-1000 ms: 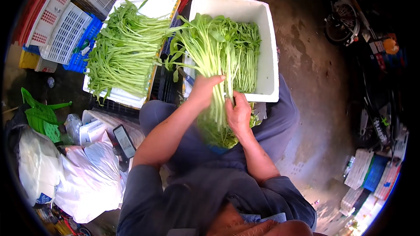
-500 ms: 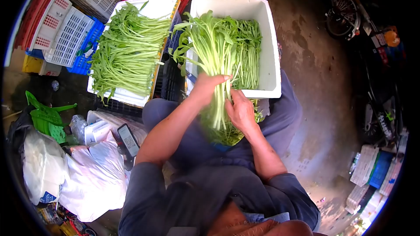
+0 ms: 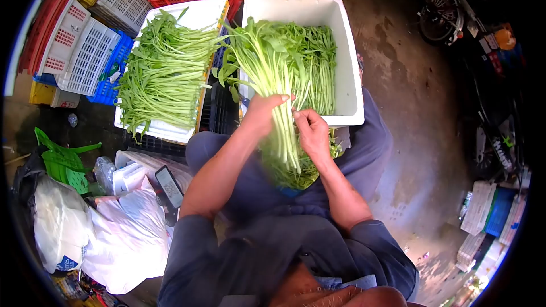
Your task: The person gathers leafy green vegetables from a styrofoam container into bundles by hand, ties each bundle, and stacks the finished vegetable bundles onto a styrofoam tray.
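Over the lap, above the front rim of a white foam box (image 3: 348, 120), a bunch of leafy green stems (image 3: 274, 77) is held up between the two hands. Its leaves are spread over the box's left part, beside the greens packed inside (image 3: 322, 74), while its pale lower ends are pointed down toward a heap of loose greens (image 3: 307, 175).

Compared with half a second ago, the right hand (image 3: 311, 132) is drawn a little higher, its fingertips now gathered near the bunch's edge, where the thumb was set lower along the stems before. The bunch is kept in nearly the same place.

By the left hand (image 3: 263, 113) the bunch is gripped around its middle, the thumb laid across the front of the stems. On the right hand, thumb and index finger are brought close together at the bunch's right edge; whether they meet, or whether a stem is pinched there, cannot be told.
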The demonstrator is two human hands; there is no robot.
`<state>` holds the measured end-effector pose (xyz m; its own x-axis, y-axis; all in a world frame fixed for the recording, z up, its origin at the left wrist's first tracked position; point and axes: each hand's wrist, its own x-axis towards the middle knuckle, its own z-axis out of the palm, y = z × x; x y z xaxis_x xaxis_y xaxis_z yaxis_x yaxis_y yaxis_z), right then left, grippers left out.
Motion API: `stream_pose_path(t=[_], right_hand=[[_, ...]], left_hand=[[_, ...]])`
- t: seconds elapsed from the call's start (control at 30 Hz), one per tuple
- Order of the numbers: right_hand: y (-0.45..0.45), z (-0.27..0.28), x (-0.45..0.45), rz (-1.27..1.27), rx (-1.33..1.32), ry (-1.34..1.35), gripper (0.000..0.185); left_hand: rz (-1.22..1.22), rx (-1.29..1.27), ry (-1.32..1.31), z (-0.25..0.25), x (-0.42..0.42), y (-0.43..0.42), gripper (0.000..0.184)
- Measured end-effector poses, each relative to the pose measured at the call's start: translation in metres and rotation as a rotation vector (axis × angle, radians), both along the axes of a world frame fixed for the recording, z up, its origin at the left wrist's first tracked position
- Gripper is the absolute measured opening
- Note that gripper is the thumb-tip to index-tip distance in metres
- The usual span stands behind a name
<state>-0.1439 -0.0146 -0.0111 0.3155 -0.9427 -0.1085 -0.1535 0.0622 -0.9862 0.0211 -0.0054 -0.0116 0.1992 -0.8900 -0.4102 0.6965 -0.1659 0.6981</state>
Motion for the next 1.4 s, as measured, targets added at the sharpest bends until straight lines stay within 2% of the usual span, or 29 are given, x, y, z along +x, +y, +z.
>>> stream_pose_path(t=[0.03, 0.23, 0.43, 0.53, 0.57, 0.67, 0.73, 0.8, 0.87, 1.0, 1.03, 1.1, 1.17, 1.4], right_hand=[[0.003, -0.001, 0.0, -0.031, 0.049, -0.054, 0.019], [0.018, -0.002, -0.013, -0.044, -0.152, 0.061, 0.017], [0.05, -0.029, -0.08, 0.169, -0.231, 0.414, 0.012], [0.05, -0.045, -0.109, 0.415, -0.346, 0.806, 0.015], [0.045, -0.048, -0.113, 0.322, -0.27, 0.749, 0.018], [0.008, 0.011, -0.083, 0.167, -0.216, 0.457, 0.017], [-0.011, 0.048, -0.05, 0.103, -0.225, 0.316, 0.016], [-0.033, 0.055, -0.022, 0.114, -0.356, 0.198, 0.017], [-0.052, 0.061, 0.006, 0.102, -0.413, 0.286, 0.019], [-0.066, 0.061, 0.028, 0.09, -0.524, 0.506, 0.023], [-0.066, 0.057, 0.03, 0.067, -0.622, 0.509, 0.02], [-0.066, 0.053, 0.031, 0.076, -0.645, 0.534, 0.02], [-0.066, 0.053, 0.031, 0.087, -0.638, 0.559, 0.019], [-0.068, 0.043, 0.032, 0.078, -0.64, 0.575, 0.02]], left_hand=[[-0.005, 0.011, 0.025, 0.001, 0.001, 0.0, 0.039], [0.056, 0.016, 0.056, 0.005, 0.002, -0.001, 0.036], [0.038, -0.015, 0.077, 0.01, 0.014, 0.001, 0.037], [0.058, -0.047, 0.032, 0.014, 0.012, 0.002, 0.038], [0.043, -0.036, -0.007, 0.014, 0.011, 0.001, 0.038], [0.018, -0.029, -0.122, 0.009, 0.001, 0.0, 0.036], [0.001, -0.051, -0.278, 0.008, -0.006, -0.001, 0.031], [-0.018, -0.071, -0.386, 0.005, -0.01, 0.0, 0.032], [-0.03, -0.097, -0.457, 0.001, -0.012, 0.001, 0.038], [0.032, -0.11, -0.635, 0.013, -0.015, 0.005, 0.037], [0.003, -0.05, -0.672, 0.012, -0.012, 0.005, 0.037], [-0.062, 0.072, -0.74, 0.008, -0.007, 0.006, 0.037], [-0.053, 0.103, -0.767, -0.002, -0.006, 0.003, 0.035], [-0.069, 0.111, -0.783, 0.01, -0.008, 0.007, 0.034]])
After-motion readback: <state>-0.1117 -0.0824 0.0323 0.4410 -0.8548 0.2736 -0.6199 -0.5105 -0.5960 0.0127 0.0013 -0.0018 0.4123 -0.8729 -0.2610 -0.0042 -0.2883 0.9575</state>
